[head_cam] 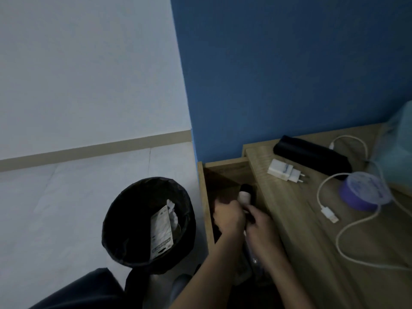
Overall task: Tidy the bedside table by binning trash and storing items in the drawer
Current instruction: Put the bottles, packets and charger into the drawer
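Observation:
The wooden drawer (202, 197) of the bedside table (296, 230) stands pulled out, and its inside is dark. Both my hands reach into it. My right hand (260, 224) pinches the lower end of a small pale bottle with a black cap (245, 195). My left hand (227, 217) curls down right beside the bottle; its fingertips are lost in shadow. On the tabletop lie a black pouch (312, 157), a white charger plug (286, 170), a purple round tub with a clear lid (363, 190) and a white USB cable (330, 215).
A round bin with a black liner (124, 221) stands on the floor left of the drawer and holds a white wrapper (161, 233). A teal bag (401, 148) sits at the table's far right. The blue wall backs the table. My dark trouser leg shows at the bottom left.

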A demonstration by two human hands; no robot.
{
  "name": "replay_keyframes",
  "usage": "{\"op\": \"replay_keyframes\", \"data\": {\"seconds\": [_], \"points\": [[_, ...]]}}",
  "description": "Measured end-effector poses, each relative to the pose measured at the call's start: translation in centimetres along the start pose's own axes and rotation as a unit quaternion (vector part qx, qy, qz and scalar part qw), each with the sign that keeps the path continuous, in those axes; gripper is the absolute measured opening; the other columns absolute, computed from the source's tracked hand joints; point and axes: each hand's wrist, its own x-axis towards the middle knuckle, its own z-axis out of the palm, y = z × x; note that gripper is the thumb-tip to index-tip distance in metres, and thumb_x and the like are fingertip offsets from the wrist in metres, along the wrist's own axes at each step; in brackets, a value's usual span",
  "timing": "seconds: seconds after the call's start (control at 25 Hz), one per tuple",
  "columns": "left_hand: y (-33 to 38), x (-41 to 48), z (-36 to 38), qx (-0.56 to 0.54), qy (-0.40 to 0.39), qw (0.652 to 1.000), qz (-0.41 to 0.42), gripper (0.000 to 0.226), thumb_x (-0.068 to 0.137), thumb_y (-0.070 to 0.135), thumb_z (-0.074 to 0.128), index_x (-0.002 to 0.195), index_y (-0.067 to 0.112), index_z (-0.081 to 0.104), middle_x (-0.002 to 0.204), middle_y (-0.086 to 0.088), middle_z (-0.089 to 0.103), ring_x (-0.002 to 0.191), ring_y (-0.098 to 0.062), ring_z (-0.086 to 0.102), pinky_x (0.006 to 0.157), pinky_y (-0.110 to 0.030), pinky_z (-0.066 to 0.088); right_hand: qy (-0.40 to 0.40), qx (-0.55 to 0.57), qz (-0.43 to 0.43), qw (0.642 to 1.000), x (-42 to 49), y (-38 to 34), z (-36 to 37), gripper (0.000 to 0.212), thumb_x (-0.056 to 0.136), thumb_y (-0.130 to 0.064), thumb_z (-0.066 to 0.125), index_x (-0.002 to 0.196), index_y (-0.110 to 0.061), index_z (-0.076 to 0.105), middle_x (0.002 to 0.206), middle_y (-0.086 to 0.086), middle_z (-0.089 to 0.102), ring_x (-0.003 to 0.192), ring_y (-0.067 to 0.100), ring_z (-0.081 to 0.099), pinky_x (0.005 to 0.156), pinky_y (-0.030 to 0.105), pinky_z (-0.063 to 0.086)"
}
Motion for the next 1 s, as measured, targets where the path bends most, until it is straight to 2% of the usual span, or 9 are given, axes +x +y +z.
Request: {"op": "replay_keyframes", "data": {"seconds": [0.12,0.2,0.28,0.36,0.44,0.6,0.76,0.84,1.0], "points": [[2.8,-2.4,1.2,0.073,-0.008,0.970,0.232,0.055,0.083,0.008,0.051,0.136,0.021,0.044,0.147,-0.004,0.033,0.136,-0.024,0.029,0.111,-0.042,0.029,0.151,-0.028,-0.163,0.975,-2.9,-3.2,-5.8,0.034,0.087,-0.004,0.054,0.089,-0.038,0.056,0.094,-0.013,0.062,0.089,0.005,0.059,0.066,0.010,0.046],[4.5,-3.5,3.4,0.165,-0.078,0.900,0.395,0.058,0.082,0.008,0.054,0.137,0.023,0.043,0.151,0.002,0.030,0.139,-0.019,0.024,0.112,-0.040,0.028,0.314,-0.104,-0.218,0.918,-2.9,-3.6,-10.9,0.023,0.080,-0.007,0.059,0.092,-0.026,0.060,0.099,0.003,0.064,0.095,0.025,0.061,0.074,0.016,0.043],[5.4,-3.3,5.6,0.318,-0.140,0.811,0.471,0.062,0.083,0.011,0.054,0.141,0.023,0.037,0.156,0.004,0.021,0.143,-0.020,0.017,0.113,-0.042,0.026,0.408,-0.200,-0.175,0.873,-1.5,-2.9,-15.1,0.035,0.069,-0.023,0.060,0.101,-0.010,0.063,0.105,0.020,0.062,0.101,0.037,0.057,0.084,0.030,0.041],[5.9,-2.8,7.2,0.454,-0.163,0.741,0.467,0.063,0.087,0.016,0.051,0.145,0.021,0.028,0.159,0.003,0.014,0.146,-0.023,0.009,0.114,-0.045,0.023,0.399,-0.233,-0.090,0.882,-0.2,-2.3,-17.5,0.054,0.068,-0.037,0.066,0.110,-0.004,0.059,0.111,0.026,0.060,0.105,0.040,0.054,0.084,0.037,0.042],[6.0,-2.7,7.7,0.513,-0.137,0.701,0.476,0.057,0.089,0.015,0.048,0.143,0.019,0.030,0.153,-0.002,0.025,0.141,-0.026,0.018,0.110,-0.043,0.027,0.365,-0.258,-0.043,0.893,0.7,-1.9,-18.2,0.061,0.067,-0.039,0.075,0.115,-0.008,0.056,0.116,0.023,0.059,0.109,0.040,0.053,0.085,0.039,0.042],[5.0,-2.8,6.5,0.470,-0.136,0.729,0.479,0.045,0.091,0.015,0.049,0.135,0.018,0.042,0.137,-0.004,0.039,0.127,-0.026,0.033,0.107,-0.038,0.035,0.365,-0.274,-0.031,0.889,1.2,-1.9,-18.4,0.064,0.060,-0.042,0.078,0.111,-0.013,0.052,0.114,0.019,0.058,0.108,0.037,0.052,0.079,0.040,0.043],[3.8,-3.7,4.9,0.413,-0.171,0.773,0.450,0.046,0.087,0.029,0.058,0.131,0.018,0.049,0.129,-0.003,0.044,0.123,-0.022,0.038,0.106,-0.033,0.037,0.464,-0.322,-0.088,0.821,0.0,-1.4,-17.7,0.072,0.049,-0.036,0.085,0.106,-0.005,0.051,0.106,0.027,0.053,0.101,0.042,0.050,0.078,0.047,0.044],[3.4,-4.2,4.4,0.371,-0.191,0.801,0.430,0.048,0.085,0.032,0.061,0.130,0.018,0.050,0.129,-0.001,0.044,0.120,-0.020,0.043,0.104,-0.032,0.040,0.433,-0.298,-0.071,0.848,0.2,-0.6,-17.6,0.063,0.052,-0.030,0.085,0.099,-0.004,0.052,0.100,0.027,0.054,0.096,0.043,0.054,0.076,0.045,0.045],[3.6,-5.6,4.0,0.330,-0.208,0.824,0.411,0.050,0.084,0.031,0.064,0.130,0.018,0.051,0.128,-0.001,0.046,0.115,-0.018,0.050,0.099,-0.031,0.045,0.388,-0.161,-0.061,0.905,1.2,-0.4,-17.4,0.071,0.058,-0.027,0.084,0.114,-0.003,0.047,0.113,0.023,0.057,0.100,0.038,0.056,0.082,0.039,0.044]]}}
